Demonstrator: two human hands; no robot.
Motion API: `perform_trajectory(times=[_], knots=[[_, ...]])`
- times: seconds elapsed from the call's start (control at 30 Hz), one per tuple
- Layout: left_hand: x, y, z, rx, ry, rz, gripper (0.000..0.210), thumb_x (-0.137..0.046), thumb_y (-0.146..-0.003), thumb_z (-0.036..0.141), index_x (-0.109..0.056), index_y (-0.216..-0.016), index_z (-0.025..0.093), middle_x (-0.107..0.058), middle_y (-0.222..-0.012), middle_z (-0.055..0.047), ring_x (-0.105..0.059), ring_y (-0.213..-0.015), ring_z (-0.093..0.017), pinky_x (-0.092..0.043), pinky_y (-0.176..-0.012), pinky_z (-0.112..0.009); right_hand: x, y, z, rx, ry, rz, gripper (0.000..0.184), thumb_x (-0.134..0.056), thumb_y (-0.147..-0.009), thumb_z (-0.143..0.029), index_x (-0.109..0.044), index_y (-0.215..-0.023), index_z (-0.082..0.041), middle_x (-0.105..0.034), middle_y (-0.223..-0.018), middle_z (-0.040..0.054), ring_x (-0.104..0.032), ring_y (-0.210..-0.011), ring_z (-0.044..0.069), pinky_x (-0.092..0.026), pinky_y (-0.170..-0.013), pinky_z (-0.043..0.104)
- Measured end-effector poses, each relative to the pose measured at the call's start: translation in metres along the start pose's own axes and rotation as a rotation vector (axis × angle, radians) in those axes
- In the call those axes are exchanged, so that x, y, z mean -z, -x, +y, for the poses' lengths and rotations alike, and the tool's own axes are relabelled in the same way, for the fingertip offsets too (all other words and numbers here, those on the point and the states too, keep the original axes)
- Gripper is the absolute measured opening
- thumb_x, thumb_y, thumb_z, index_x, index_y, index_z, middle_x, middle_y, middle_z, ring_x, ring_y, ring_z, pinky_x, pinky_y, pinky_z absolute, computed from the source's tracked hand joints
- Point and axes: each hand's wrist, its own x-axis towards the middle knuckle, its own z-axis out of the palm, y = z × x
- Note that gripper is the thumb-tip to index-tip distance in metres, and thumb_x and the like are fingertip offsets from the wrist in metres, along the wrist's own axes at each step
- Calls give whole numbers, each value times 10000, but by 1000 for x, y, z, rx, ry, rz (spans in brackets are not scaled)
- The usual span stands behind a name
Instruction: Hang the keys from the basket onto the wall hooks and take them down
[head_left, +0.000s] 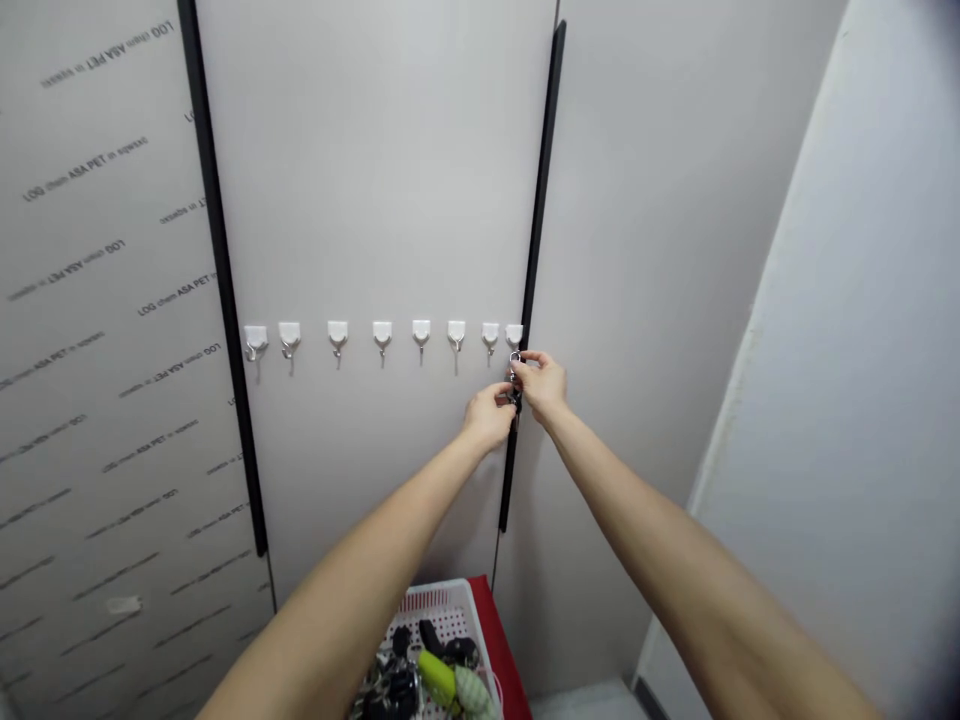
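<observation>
A row of several white adhesive hooks (382, 332) runs across a pale cabinet door. Just below the rightmost hook (514, 334), my right hand (546, 386) pinches a silver key ring (514, 360) with thumb and fingertips. My left hand (489, 416) is closed on the dark and metallic lower part of the same key ring, a little below and to the left. Fingers hide much of what dangles there. Whether the ring touches the hook, I cannot tell.
Long black handle strips (541, 190) edge the door. Below my arms, a white perforated basket (480, 625) holds dark and metallic items plus a lime-green piece (437, 678); it stands on something red (499, 640). A white wall (847, 400) rises at the right.
</observation>
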Motion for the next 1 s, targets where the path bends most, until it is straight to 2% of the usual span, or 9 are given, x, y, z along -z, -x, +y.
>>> perform_trajectory(times=[0.13, 0.27, 0.33, 0.43, 0.5, 0.6, 0.7, 0.77, 1.0], knots=[[18, 18, -13, 40, -19, -16, 361, -452, -605, 68, -487, -960, 119, -548, -941, -85, -501, -828, -135, -388, -742, -270, 3, 2, 7, 116, 175, 80, 250, -490, -550, -272, -493, -759, -134, -516, -564, -12, -462, -499, 80, -385, -501, 223], [56, 59, -55, 91, -71, 5, 310, -433, -622, 77, -505, -921, 114, -557, -907, -72, -506, -788, -114, -391, -732, -259, 1, 38, 20, 288, 255, 182, 269, -455, -588, -235, -478, -834, -127, -519, -761, 39, -471, -637, 91, -375, -615, 261], [78, 91, -84, 147, -127, 34, 277, -429, -625, 81, -519, -885, 115, -562, -895, -62, -504, -788, -108, -380, -753, -254, -6, 79, 31, 297, 274, 52, 250, -433, -609, -211, -479, -841, -130, -519, -782, 44, -467, -635, 89, -373, -619, 263], [106, 146, -125, 266, -268, 43, 246, -415, -637, 103, -524, -857, 116, -568, -872, -57, -504, -785, -109, -379, -754, -249, -23, 160, 51, 181, 333, -377, 185, -434, -618, -191, -518, -772, -132, -536, -700, 29, -471, -595, 90, -381, -582, 236], [120, 179, -145, 305, -409, 6, 242, -410, -639, 112, -523, -853, 127, -568, -859, -50, -501, -782, -115, -381, -745, -250, -35, 211, 66, 137, 371, -629, 160, -433, -623, -176, -535, -740, -137, -551, -706, 31, -485, -627, 98, -381, -599, 225], [132, 213, -162, 260, -628, -93, 246, -399, -638, 103, -525, -843, 151, -561, -864, -36, -484, -808, -123, -360, -762, -251, -51, 261, 84, 134, 504, -881, 182, -415, -638, -148, -550, -760, -144, -572, -767, 47, -499, -709, 116, -362, -674, 229], [134, 231, -167, 193, -802, -223, 242, -406, -634, 107, -524, -837, 166, -555, -868, -31, -464, -836, -141, -342, -768, -257, -60, 279, 95, 118, 702, -1089, 217, -407, -637, -130, -551, -798, -149, -578, -830, 68, -500, -798, 144, -337, -719, 238], [132, 236, -168, 165, -905, -286, 237, -423, -630, 127, -517, -844, 165, -553, -860, -38, -457, -836, -161, -337, -758, -272, -63, 282, 99, 107, 827, -1173, 229, -410, -634, -138, -542, -821, -160, -576, -856, 74, -497, -830, 160, -331, -721, 250], [126, 238, -167, 190, -1123, -278, 266, -433, -644, 237, -484, -888, 142, -542, -844, -80, -442, -841, -213, -292, -761, -350, -68, 283, 104, 129, 996, -1199, 247, -410, -629, -189, -518, -851, -176, -575, -873, 85, -505, -833, 190, -342, -681, 273]])
